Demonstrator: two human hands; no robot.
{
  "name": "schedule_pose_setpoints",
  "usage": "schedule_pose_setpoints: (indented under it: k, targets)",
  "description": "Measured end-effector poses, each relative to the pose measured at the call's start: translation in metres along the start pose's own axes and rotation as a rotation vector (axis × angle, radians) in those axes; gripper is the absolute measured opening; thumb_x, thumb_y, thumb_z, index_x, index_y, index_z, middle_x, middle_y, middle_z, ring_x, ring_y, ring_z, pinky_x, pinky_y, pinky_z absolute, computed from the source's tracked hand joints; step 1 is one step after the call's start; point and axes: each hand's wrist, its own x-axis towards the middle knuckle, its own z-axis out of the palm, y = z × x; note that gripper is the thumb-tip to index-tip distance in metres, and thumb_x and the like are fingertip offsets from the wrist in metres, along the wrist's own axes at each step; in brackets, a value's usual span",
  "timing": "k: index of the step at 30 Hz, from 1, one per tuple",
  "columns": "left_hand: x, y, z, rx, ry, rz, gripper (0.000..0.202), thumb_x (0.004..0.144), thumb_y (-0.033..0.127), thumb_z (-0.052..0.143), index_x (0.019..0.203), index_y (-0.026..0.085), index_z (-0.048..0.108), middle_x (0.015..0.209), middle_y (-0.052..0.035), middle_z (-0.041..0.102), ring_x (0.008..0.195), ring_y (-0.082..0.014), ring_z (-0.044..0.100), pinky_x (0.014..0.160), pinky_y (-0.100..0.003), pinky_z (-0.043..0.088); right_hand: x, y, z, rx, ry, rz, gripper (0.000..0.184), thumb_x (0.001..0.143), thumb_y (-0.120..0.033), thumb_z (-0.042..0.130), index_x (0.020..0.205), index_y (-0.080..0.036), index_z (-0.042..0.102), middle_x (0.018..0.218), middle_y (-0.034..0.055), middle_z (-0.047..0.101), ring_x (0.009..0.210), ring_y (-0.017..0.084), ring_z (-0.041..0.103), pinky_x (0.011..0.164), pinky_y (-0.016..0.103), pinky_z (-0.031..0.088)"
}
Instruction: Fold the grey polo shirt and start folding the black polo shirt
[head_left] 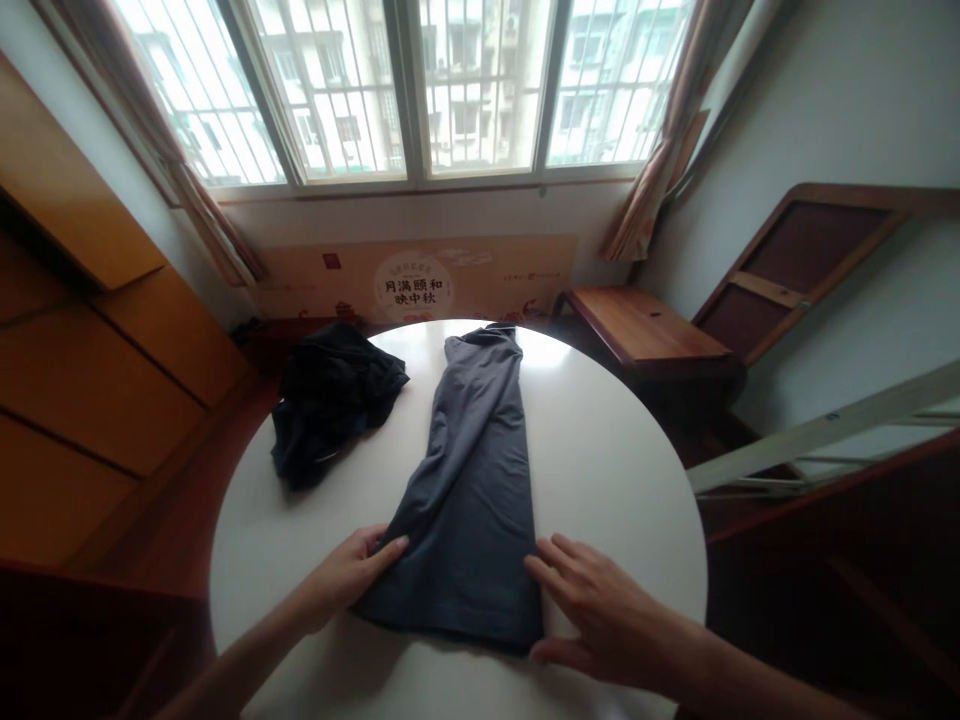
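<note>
A pair of dark grey trousers lies lengthwise on the white round table, its wide hem end towards me and its bunched end at the far edge. Creases run slantwise along the cloth. My left hand grips the left edge near the hem, thumb on top and fingers tucked below. Along the right edge, my right hand rests with its fingers apart; the fingertips touch the cloth's side and the thumb is by the lower right corner.
A heap of black clothing sits at the table's left. Behind stand a printed banner and barred windows. To the right are a wooden side table and a pale ladder-like frame; wooden cabinets line the left.
</note>
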Motion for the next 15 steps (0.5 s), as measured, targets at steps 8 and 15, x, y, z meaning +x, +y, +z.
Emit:
schedule_pose_setpoints:
  k: [8,15]
  targets:
    - [-0.012,0.001,0.005,0.026,0.039,-0.02,0.058,0.076,0.064,0.069,0.108,0.017,0.064,0.091,-0.0043,0.074,0.083,-0.0198,0.07,0.071,-0.027,0.054,-0.038,0.001,0.017,-0.136,0.05,-0.166,0.029,0.08,-0.005,0.053,0.105,-0.018,0.06,0.096,0.0089,0.063,0.086,0.023,0.055,0.075,0.037,0.044]
    - [-0.027,-0.027,0.017,0.292,-0.054,-0.155,0.059,0.073,0.076,0.06,0.082,0.019,0.049,0.053,0.0005,0.063,0.047,-0.0161,0.062,0.043,-0.02,0.038,-0.081,0.017,-0.002,-0.13,-0.01,-0.147,0.025,0.078,-0.006,0.057,0.096,-0.023,0.06,0.089,0.0058,0.063,0.078,0.022,0.056,0.066,0.036,0.041]
